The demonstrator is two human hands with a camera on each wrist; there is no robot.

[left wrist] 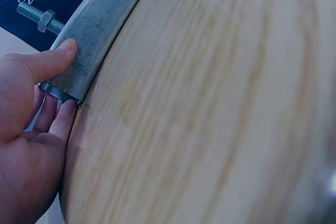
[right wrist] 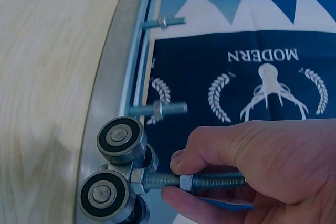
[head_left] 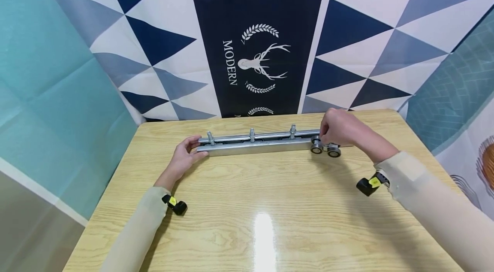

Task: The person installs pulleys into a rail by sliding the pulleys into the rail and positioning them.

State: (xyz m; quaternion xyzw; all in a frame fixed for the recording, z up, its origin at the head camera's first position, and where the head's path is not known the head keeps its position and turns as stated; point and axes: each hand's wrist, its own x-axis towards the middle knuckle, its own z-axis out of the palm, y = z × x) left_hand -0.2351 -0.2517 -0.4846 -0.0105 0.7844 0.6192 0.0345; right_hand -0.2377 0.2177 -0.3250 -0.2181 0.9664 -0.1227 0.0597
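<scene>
A long metal channel rail (head_left: 254,149) lies across the back of the table, its slot facing up. My left hand (head_left: 180,159) grips its left end, the thumb (left wrist: 62,56) on the side wall and other fingers at the end opening. Near the right end, my right hand (head_left: 341,128) pinches the threaded bolt of a roller trolley (right wrist: 115,166) between thumb and fingers. The trolley's dark-faced wheels show beside the rail in the right wrist view; whether they touch it I cannot tell. Several bolts with nuts (right wrist: 163,109) stick up from the slot.
The wooden table (head_left: 231,203) spreads in front of the rail. Behind it hangs a patterned cloth (head_left: 258,49) with triangles and a deer head, close to the table's back edge. A teal cloth (head_left: 58,70) hangs at the left.
</scene>
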